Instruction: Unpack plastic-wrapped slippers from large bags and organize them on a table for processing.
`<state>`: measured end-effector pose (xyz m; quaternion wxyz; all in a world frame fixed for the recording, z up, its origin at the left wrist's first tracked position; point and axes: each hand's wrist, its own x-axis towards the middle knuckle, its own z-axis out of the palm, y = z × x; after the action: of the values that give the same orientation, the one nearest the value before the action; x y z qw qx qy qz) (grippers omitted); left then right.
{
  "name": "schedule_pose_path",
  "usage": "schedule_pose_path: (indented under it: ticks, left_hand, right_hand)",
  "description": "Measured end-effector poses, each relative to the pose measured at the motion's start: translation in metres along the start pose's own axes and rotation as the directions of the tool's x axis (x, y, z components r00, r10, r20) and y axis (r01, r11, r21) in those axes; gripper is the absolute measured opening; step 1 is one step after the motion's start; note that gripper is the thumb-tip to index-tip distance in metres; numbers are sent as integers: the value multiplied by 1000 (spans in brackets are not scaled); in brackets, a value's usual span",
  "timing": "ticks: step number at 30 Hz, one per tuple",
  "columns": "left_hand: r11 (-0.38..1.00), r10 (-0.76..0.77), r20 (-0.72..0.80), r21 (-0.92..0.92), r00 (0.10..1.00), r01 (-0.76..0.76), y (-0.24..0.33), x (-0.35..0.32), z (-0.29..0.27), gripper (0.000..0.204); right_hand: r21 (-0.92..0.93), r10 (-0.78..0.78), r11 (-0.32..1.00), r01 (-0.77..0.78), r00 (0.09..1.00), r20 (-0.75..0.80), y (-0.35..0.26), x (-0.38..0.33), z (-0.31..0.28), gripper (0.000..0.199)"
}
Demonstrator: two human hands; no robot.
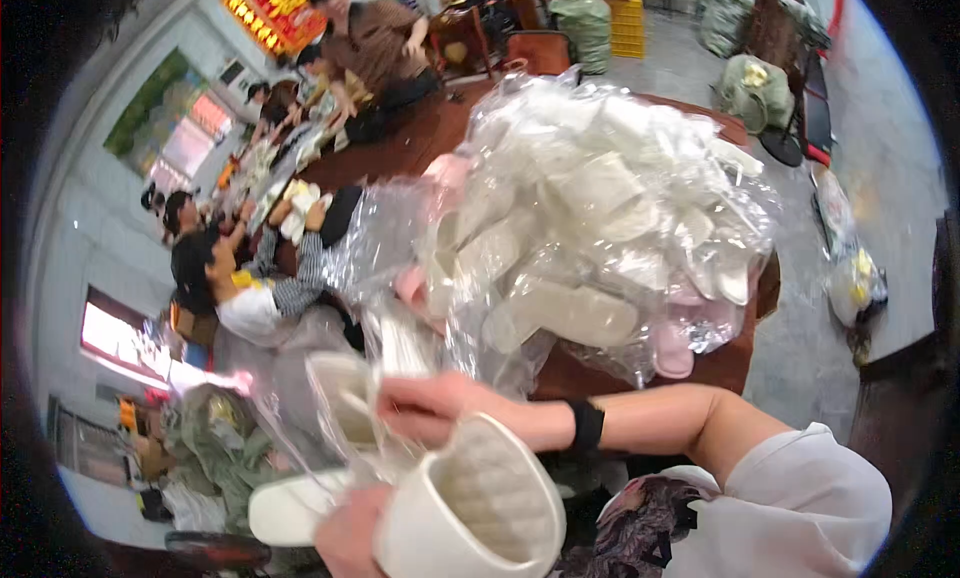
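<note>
A cream-white slide slipper point(400, 523) sits close in front of me, its wide band facing up and its quilted inside showing. My left hand point(352, 533) grips it from the left side, and a pale sole point(290, 508) sticks out beyond that hand. My right hand point(430, 406) has its fingers pinched together at a clear plastic bag point(290, 418), just above the slipper. Beside those fingers another cream slipper point(340, 393) stands within or behind the film. Motion blur softens both hands, and the left fingertips are hidden.
A large heap of bagged white slippers point(570, 313) with some pink ones point(675, 343) covers the reddish-brown table point(640, 373). Several people point(240, 288) work along the left. Green sacks point(585, 28), a yellow crate point(628, 28) and a stool point(780, 146) stand behind.
</note>
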<state>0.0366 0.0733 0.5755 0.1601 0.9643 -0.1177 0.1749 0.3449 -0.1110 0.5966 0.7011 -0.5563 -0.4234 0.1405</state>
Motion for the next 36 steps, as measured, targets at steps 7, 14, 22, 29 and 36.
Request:
schedule_pose_path:
  ticks: [7, 14, 22, 29, 36]
  left_hand:
    - [831, 556, -237, 130, 797, -541, 42, 426, -8, 32]
    - [772, 636, -367, 308, 679, -556, 50, 632, 94, 24]
    - [36, -266, 178, -980, 947, 194, -39, 625, 340, 40]
    - [795, -1, 45, -606, 999, 28, -21, 613, 311, 90]
    - [983, -163, 96, -75, 982, 170, -89, 553, 300, 66]
  right_hand:
    - [-295, -493, 869, 396, 734, -466, -135, 36, -182, 11]
    - [-732, -659, 677, 71, 502, -561, -106, 2, -364, 13]
    - [-571, -246, 779, -258, 712, -657, 24, -56, -385, 15]
    - [-766, -430, 607, -215, 721, -543, 28, -59, -381, 9]
    - [-867, -360, 494, 68, 923, -133, 40, -37, -337, 8]
